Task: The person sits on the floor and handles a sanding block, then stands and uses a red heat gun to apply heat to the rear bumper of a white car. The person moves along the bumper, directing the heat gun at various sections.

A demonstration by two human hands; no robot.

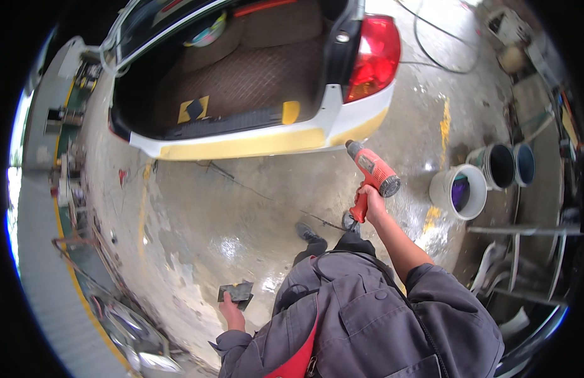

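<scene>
My right hand (372,203) is wrapped round the handle of a red heat gun (375,170). Its dark nozzle points at the right corner of a white car's rear bumper (241,146), which carries a long band of yellowish filler. A small gap seems to lie between nozzle and bumper, though the exact distance is hard to judge. Low at my left side, my left hand (229,307) grips dark flat plates (239,292) that look like filler spreaders. Above the bumper is the open trunk, with a yellow spreader (290,113) and a yellow sheet bearing a dark square (194,109) near its sill.
Several buckets stand on the right, the nearest a white bucket (459,192) with something purple inside. A metal rack (525,232) is beyond them. A cable (329,222) runs across the floor by my shoes. Car parts (137,334) lie at lower left.
</scene>
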